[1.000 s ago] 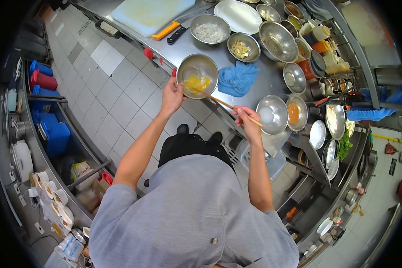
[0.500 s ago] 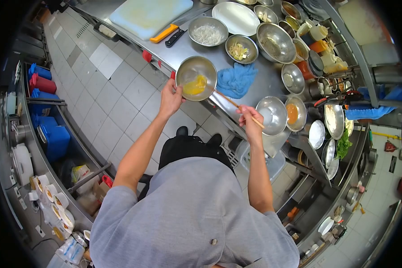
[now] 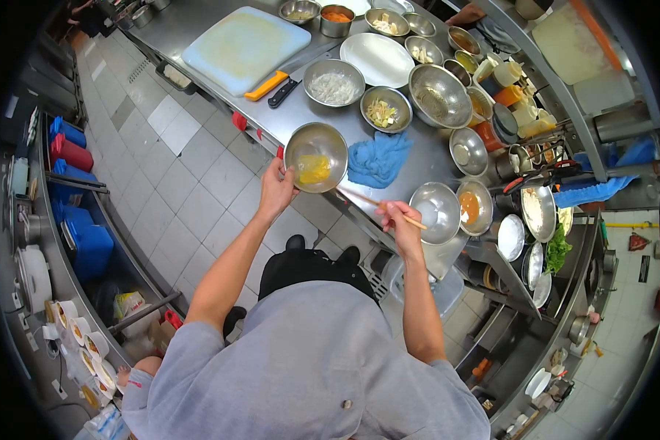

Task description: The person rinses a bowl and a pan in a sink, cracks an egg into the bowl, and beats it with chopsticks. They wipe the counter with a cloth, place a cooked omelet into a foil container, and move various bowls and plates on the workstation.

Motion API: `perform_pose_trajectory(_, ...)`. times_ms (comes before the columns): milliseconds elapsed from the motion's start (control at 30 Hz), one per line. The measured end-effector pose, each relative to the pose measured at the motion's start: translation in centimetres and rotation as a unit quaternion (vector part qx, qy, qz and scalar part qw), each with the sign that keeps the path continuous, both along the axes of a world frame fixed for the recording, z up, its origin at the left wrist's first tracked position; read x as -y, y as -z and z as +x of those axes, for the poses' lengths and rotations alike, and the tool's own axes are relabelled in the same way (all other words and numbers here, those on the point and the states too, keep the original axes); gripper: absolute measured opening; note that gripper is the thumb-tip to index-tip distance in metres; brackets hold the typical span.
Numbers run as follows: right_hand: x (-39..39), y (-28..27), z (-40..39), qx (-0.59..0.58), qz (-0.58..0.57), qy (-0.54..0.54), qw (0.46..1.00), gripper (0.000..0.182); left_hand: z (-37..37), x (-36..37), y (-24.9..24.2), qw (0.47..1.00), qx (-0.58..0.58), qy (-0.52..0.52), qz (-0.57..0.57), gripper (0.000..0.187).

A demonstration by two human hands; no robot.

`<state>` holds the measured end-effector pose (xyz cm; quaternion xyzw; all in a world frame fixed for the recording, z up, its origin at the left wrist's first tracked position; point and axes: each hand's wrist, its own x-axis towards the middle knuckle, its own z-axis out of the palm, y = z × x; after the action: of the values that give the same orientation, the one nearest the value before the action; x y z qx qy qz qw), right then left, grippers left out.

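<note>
My left hand point(image 3: 277, 189) grips the rim of a steel bowl point(image 3: 328, 139), tilted at the counter's front edge, with yellow liquid point(image 3: 314, 169) pooled low inside it. Thin wooden sticks point(image 3: 411, 221), perhaps chopsticks, are pinched in my right hand point(image 3: 401, 224); their far end points toward the bowl and is blurred. A crumpled blue cloth point(image 3: 379, 159) lies just right of the bowl. Near my right hand sit an empty-looking steel bowl point(image 3: 434, 213) and a bowl of orange-yellow liquid point(image 3: 470, 209).
Bowls of white shreds point(image 3: 333, 89) and cut pieces point(image 3: 381, 113), a white platter point(image 3: 378, 60), two knives point(image 3: 282, 93) and a cutting board point(image 3: 246, 48) occupy the steel counter. Sauce bottles point(image 3: 507, 73) stand behind. A co-worker's arm point(image 3: 468, 15) shows at the top, another person's hand point(image 3: 123, 377) lower left.
The view has shifted, showing more of the counter's far side. My left hand still holds the bowl and my right hand the sticks. Another person's hand and arm have appeared at lower left.
</note>
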<state>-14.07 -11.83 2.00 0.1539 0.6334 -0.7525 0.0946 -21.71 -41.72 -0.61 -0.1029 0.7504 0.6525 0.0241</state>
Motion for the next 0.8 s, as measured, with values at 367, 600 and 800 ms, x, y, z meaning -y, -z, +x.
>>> perform_pose_trajectory(367, -0.3, -0.4, -1.1, -0.034, 0.055, -0.008, 0.998, 0.022, -0.3, 0.1, -0.2, 0.999, -0.012, 0.003, -0.033, 0.023)
perform_pose_trajectory(600, -0.1, -0.3, -1.2, -0.03, 0.061, -0.032, 0.997, 0.023, -0.3, 0.3, 0.2, 0.999, -0.013, 0.005, -0.034, 0.022)
perform_pose_trajectory(800, -0.1, 0.2, -1.1, -0.018, 0.031, -0.013, 0.999, 0.023, -0.4, 0.4, 0.4, 0.999, -0.016, 0.004, -0.039, 0.021)
